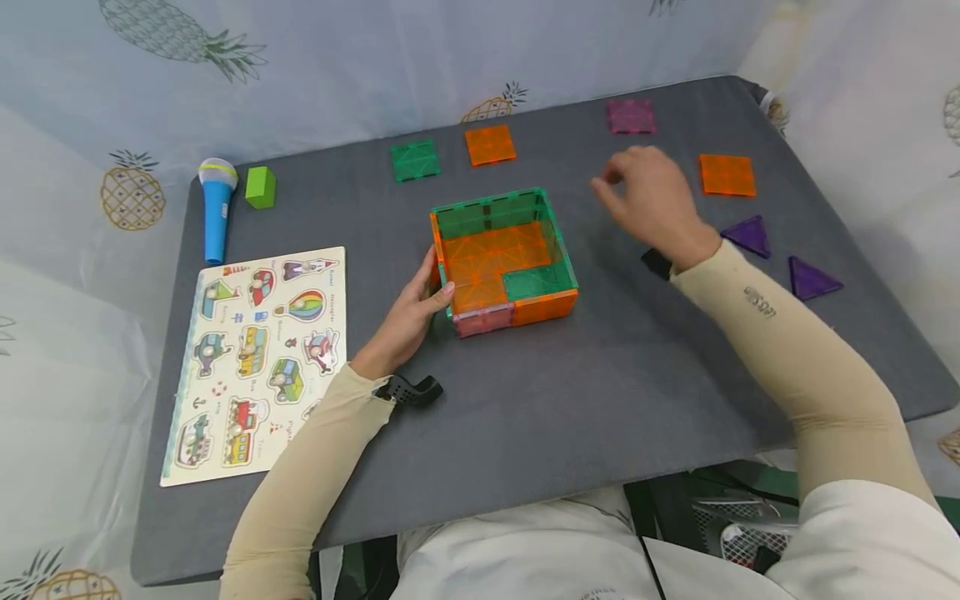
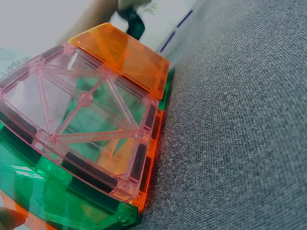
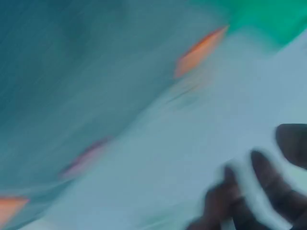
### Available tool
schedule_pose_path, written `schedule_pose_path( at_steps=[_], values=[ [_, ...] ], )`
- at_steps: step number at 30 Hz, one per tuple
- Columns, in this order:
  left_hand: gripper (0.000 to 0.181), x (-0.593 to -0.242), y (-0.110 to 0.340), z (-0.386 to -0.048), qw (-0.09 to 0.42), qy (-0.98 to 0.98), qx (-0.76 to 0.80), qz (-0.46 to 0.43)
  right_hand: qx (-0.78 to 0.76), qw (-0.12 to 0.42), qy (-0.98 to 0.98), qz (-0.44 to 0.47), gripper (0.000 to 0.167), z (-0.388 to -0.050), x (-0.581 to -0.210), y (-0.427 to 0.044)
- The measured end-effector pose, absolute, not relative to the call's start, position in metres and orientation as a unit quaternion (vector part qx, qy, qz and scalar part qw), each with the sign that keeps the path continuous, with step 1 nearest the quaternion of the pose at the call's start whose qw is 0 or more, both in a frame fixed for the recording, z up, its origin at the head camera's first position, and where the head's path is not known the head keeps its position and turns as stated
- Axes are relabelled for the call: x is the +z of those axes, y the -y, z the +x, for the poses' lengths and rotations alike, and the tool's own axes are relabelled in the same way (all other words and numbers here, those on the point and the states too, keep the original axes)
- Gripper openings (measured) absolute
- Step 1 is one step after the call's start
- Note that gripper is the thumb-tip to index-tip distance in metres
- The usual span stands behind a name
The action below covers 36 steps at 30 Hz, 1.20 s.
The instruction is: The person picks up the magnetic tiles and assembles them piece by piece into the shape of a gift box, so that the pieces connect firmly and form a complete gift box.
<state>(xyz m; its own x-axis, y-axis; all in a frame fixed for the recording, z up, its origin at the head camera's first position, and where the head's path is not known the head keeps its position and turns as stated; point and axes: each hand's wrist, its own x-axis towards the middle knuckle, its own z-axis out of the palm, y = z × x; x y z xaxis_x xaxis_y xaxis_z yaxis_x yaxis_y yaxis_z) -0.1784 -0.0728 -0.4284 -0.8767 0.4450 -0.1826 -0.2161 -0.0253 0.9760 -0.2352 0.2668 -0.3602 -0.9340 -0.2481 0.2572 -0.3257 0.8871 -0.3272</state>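
Observation:
An open-topped box of magnetic tiles [image 1: 543, 310] stands mid-table, with see-through green, orange and pink walls and an orange and green floor. At its left wall, my left hand [image 1: 405, 323] holds the box, thumb on the rim near the front corner and fingers along the outside. The pink front tile [image 2: 86, 99] shows close up in the left wrist view. To the right of the box, my right hand [image 1: 651, 200] hovers over the table with its fingers loosely bent and nothing visible in them. Its fingers [image 3: 271, 184] look blurred and apart in the right wrist view.
Loose square tiles lie around the back: green [image 1: 416, 160], orange [image 1: 490, 145], pink [image 1: 631, 116] and another orange [image 1: 727, 175]. Two purple triangles [image 1: 813, 278] are at the right. On the left are a toy microphone [image 1: 215, 212], a green block [image 1: 260, 187] and a picture board [image 1: 258, 358].

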Motion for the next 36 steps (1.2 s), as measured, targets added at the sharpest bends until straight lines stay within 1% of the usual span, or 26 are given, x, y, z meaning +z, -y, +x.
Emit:
schedule_pose_path(
  at_steps=[2,5,6,8,9,11,14,18,19,21,24,26,28,30,32,34,36],
  values=[
    [0.070,-0.429,0.073,-0.179,0.231,-0.656,0.712,0.091,0.180,0.044,0.982,0.038,0.050,-0.260,-0.365,-0.303],
    [0.070,-0.429,0.073,-0.179,0.231,-0.656,0.713,0.094,0.156,-0.085,0.978,-0.110,0.079,-0.287,-0.378,-0.351],
    [0.070,-0.429,0.073,-0.178,0.230,-0.655,0.713,0.095,0.147,-0.126,0.970,-0.149,0.087,-0.293,-0.383,-0.364],
    [0.070,-0.430,0.074,-0.177,0.231,-0.656,0.713,0.093,0.136,-0.176,0.955,-0.194,0.099,-0.302,-0.392,-0.382],
    [0.070,-0.430,0.074,-0.176,0.231,-0.655,0.713,0.093,0.135,-0.188,0.950,-0.208,0.102,-0.304,-0.396,-0.387],
    [0.070,-0.431,0.075,-0.175,0.230,-0.655,0.714,0.092,0.131,-0.199,0.945,-0.224,0.102,-0.308,-0.399,-0.393],
    [0.072,-0.432,0.076,-0.176,0.230,-0.655,0.714,0.094,0.125,-0.204,0.940,-0.241,0.097,-0.309,-0.395,-0.397],
    [0.081,-0.434,0.076,-0.177,0.233,-0.656,0.711,0.099,0.115,-0.207,0.940,-0.247,0.091,-0.307,-0.391,-0.404],
    [0.084,-0.434,0.075,-0.178,0.233,-0.658,0.709,0.098,0.114,-0.200,0.944,-0.236,0.090,-0.306,-0.391,-0.405],
    [0.080,-0.434,0.075,-0.178,0.232,-0.661,0.707,0.095,0.112,-0.176,0.955,-0.210,0.086,-0.304,-0.391,-0.401],
    [0.073,-0.433,0.074,-0.177,0.233,-0.663,0.705,0.096,0.131,-0.110,0.976,-0.134,0.080,-0.298,-0.381,-0.373],
    [0.071,-0.434,0.073,-0.177,0.233,-0.663,0.704,0.101,0.162,-0.062,0.984,-0.044,0.074,-0.291,-0.367,-0.338],
    [0.070,-0.435,0.072,-0.177,0.235,-0.661,0.705,0.105,0.186,-0.034,0.978,0.082,0.071,-0.281,-0.351,-0.295],
    [0.070,-0.436,0.072,-0.177,0.234,-0.663,0.703,0.107,0.192,-0.032,0.958,0.211,0.069,-0.271,-0.339,-0.253],
    [0.070,-0.436,0.072,-0.177,0.234,-0.664,0.703,0.102,0.182,-0.048,0.930,0.315,0.067,-0.263,-0.331,-0.215],
    [0.070,-0.436,0.073,-0.177,0.232,-0.665,0.703,0.100,0.159,-0.070,0.910,0.375,0.067,-0.258,-0.325,-0.185],
    [0.069,-0.436,0.074,-0.177,0.230,-0.665,0.703,0.102,0.138,-0.088,0.901,0.402,0.067,-0.257,-0.323,-0.162]
  ],
)
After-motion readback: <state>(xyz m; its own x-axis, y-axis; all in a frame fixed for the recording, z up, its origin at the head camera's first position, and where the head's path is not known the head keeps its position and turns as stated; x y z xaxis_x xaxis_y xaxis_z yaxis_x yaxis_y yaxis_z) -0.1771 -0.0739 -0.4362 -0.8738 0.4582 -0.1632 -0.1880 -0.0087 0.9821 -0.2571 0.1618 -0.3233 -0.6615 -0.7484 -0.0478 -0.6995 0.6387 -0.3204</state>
